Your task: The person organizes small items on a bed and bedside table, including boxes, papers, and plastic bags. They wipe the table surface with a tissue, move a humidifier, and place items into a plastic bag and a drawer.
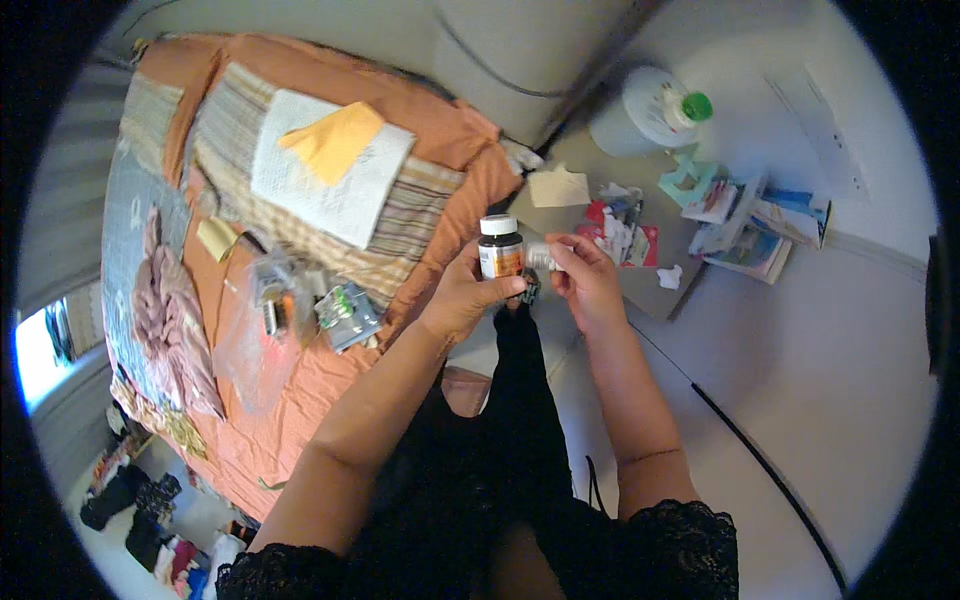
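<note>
A dark pill bottle (501, 250) with a white cap and an orange-and-white label stands upright in my left hand (463, 298). The fingers of that hand wrap round it from behind, and the thumb lies across its front low down. Just to its right, my right hand (588, 278) pinches a small clear, whitish container (541, 257) that lies on its side. One end of this container points at the bottle; whether the two touch I cannot tell. What the small container holds is too small to make out.
On the left is a bed with an orange sheet (275, 385), a white pad (335, 205), a yellow cloth (340, 140) and plastic bags (260, 330). Beyond my right hand, a low table (655, 295) bears papers, a green stand (690, 180) and a large water jug (640, 110). A black cable (760, 465) runs at right.
</note>
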A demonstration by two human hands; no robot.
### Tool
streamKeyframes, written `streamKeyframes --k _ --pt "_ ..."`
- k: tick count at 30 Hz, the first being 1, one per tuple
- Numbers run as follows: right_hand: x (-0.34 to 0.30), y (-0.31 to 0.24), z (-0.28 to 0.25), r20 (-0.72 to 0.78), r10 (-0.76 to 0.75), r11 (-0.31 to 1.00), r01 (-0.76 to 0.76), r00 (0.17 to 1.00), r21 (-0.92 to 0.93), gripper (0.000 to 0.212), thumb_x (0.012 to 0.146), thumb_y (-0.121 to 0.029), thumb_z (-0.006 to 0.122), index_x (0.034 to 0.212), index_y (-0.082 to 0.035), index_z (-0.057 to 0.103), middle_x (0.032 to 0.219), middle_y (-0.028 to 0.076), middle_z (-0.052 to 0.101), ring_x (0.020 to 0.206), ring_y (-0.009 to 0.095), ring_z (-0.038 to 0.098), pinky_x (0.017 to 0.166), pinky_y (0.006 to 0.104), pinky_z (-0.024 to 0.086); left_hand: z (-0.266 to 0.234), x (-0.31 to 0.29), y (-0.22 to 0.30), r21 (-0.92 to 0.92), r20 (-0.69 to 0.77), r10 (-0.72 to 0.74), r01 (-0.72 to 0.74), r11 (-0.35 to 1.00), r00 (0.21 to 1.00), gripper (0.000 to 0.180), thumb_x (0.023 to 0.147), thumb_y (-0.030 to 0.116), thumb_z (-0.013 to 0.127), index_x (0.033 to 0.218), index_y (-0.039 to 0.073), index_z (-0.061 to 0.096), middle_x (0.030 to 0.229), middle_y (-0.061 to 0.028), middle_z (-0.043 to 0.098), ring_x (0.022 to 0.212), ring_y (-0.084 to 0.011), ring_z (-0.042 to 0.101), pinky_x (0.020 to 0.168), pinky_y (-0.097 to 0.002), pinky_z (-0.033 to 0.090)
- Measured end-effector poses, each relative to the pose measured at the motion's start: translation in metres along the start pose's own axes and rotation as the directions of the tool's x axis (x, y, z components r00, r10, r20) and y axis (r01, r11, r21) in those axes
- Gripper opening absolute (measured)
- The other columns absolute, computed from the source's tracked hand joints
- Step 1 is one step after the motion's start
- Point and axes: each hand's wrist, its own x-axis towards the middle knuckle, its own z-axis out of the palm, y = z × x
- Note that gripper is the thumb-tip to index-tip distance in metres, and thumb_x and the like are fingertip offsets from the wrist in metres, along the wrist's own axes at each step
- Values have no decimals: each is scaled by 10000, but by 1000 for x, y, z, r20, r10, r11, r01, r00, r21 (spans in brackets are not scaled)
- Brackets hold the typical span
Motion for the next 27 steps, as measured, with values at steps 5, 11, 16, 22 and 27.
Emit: streamKeyframes --k 5,11,16,22,27 --pt "-21 13 117 94 35 967 -10 995 -254 270 845 -292 643 993 -67 616 704 -28 535 481 37 431 416 174 315 -61 -84 48 6 -94 148 -148 989 985 440 781 203 705 1135 51 494 982 -45 593 875 -150 566 749 -295 473" --pt "-40 51 271 352 210 926 -70 912 -371 371 850 -405 616 983 -59 609 785 -2 585 606 62 518 495 207 408 -154 -187 92 -293 -212 90 -151 944 973 586 863 568 464 1142 55 505 1036 -54 592 873 -162 576 653 -293 472" --pt "-30 97 359 549 251 846 94 797 -525 376 804 -316 680 1002 -8 596 834 39 598 722 103 567 619 240 452 -206 -252 114 -243 -397 206 -319 916 895 439 911 476 473 1070 71 528 954 -64 587 802 -144 573 633 -277 474" --pt "-13 174 417 462 382 791 -25 800 -611 341 813 -266 672 1024 -11 590 888 40 621 758 95 581 666 226 456 -260 -326 96 895 -432 855 254 367 287 328 791 250 659 1053 70 582 1215 -182 442 1109 -340 435 853 -465 410" --pt "4 284 445 421 218 580 230 881 -781 504 690 -383 730 985 14 637 887 160 667 827 207 640 733 319 485 -308 -356 80 704 -484 810 697 135 331 421 683 166 716 1090 130 616 1439 -226 197 1310 -472 159 979 -572 275"
